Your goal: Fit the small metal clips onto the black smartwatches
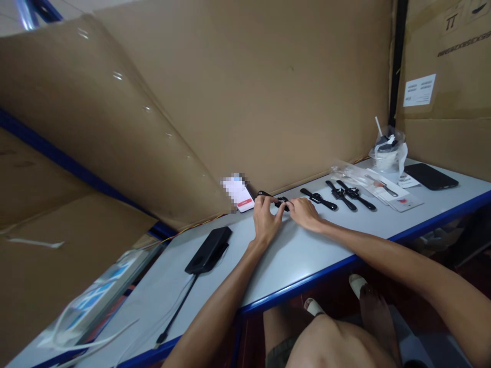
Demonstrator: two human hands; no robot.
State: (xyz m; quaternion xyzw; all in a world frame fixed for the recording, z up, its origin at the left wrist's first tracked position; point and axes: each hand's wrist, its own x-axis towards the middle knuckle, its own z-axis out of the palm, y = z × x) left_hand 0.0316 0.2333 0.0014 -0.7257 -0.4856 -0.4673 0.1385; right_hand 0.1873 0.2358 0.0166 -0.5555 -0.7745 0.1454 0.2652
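A black smartwatch (276,200) lies on the grey table (307,250) near the cardboard wall. Both my hands meet over it. My left hand (266,217) has its fingers curled and pinches the watch's strap from the left. My right hand (305,212) grips the same watch from the right, fingers closed on it. Part of the watch is hidden under my fingers. Three more black smartwatches (339,196) lie in a row to the right of my hands.
A phone (240,193) leans on the cardboard wall behind my left hand. A black device with a cable (209,249) lies to the left. Plastic bags and cards (378,185), a bagged cup (386,148) and a dark phone (430,176) sit at right. Table edge is blue.
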